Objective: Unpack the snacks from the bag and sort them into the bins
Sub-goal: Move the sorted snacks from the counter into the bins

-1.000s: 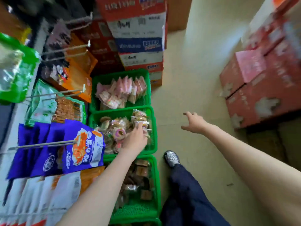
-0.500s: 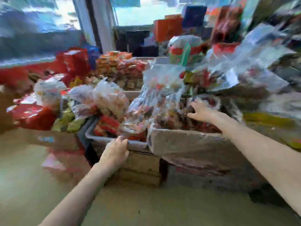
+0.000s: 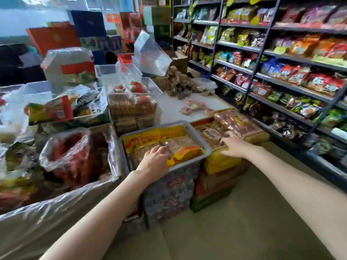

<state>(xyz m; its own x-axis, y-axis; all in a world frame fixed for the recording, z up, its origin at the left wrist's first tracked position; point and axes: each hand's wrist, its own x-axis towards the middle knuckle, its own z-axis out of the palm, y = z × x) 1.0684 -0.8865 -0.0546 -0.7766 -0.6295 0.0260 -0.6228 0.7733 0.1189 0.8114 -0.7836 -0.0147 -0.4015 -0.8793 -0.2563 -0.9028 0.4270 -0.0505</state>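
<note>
A grey bin point(image 3: 197, 136) lined with yellow packaging holds pale wrapped snacks point(image 3: 176, 142). My left hand point(image 3: 155, 160) reaches over the bin's near rim, fingers curled down into the snacks; whether it grips one is hidden. My right hand point(image 3: 232, 145) rests palm down, fingers spread, on a pack of snacks point(image 3: 212, 134) beside the bin's right side. More brown packs point(image 3: 238, 121) lie just beyond it. A clear plastic bag point(image 3: 75, 154) with red packets sits in a cardboard box to the left.
Tall dark shelves point(image 3: 281, 79) full of snack packets run along the right. A white table top point(image 3: 172, 107) carries loose round snacks and clear tubs of cakes point(image 3: 131, 104). Stacked cartons point(image 3: 169, 194) stand under the grey bin. Bare floor point(image 3: 244, 222) lies in front.
The view swung from green floor baskets by a hanging rack round to this table and shelf. Both hands have come down onto the grey bin and the packs beside it.
</note>
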